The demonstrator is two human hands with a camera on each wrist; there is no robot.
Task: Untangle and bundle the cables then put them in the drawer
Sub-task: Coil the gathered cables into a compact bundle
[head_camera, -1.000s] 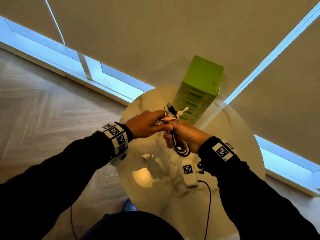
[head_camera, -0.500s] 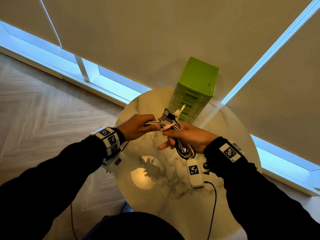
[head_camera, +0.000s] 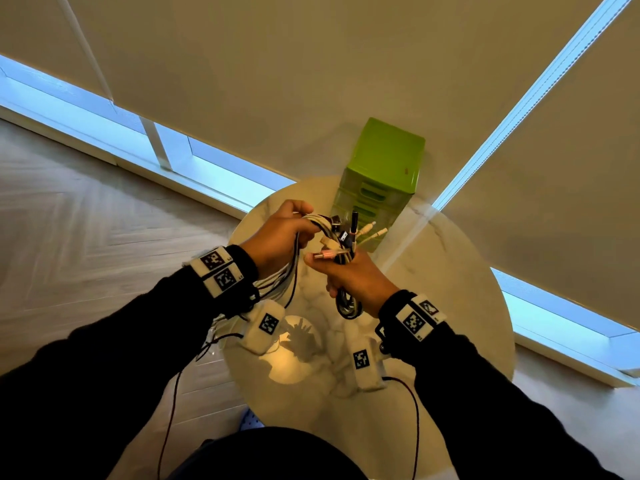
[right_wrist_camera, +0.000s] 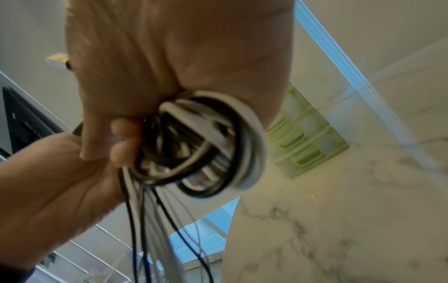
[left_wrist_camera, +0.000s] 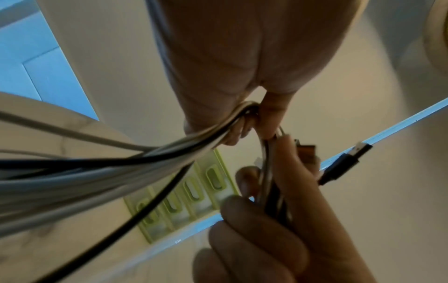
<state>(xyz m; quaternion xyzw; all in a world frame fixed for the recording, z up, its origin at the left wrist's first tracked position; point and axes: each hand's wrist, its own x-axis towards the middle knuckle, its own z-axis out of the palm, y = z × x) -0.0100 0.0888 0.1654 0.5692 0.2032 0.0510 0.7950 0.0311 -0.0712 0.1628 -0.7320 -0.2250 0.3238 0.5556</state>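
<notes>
Head view: bundling underway; right hand (head_camera: 360, 282) clenches coiled cables (head_camera: 348, 304), left hand (head_camera: 277, 237) grips loose strands; winding remains.

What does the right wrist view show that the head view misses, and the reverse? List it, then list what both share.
Right wrist view only: the inside of the coiled loops of cable, black and white strands crossing, with loose strands hanging below them.

Head view only: the plug ends fanning out above the right hand, both sleeves, and the top of the green drawer box.

Both: the right hand gripping the cables, the left hand gripping the strands beside it, the drawer fronts, all shut, and the marble table.
</notes>
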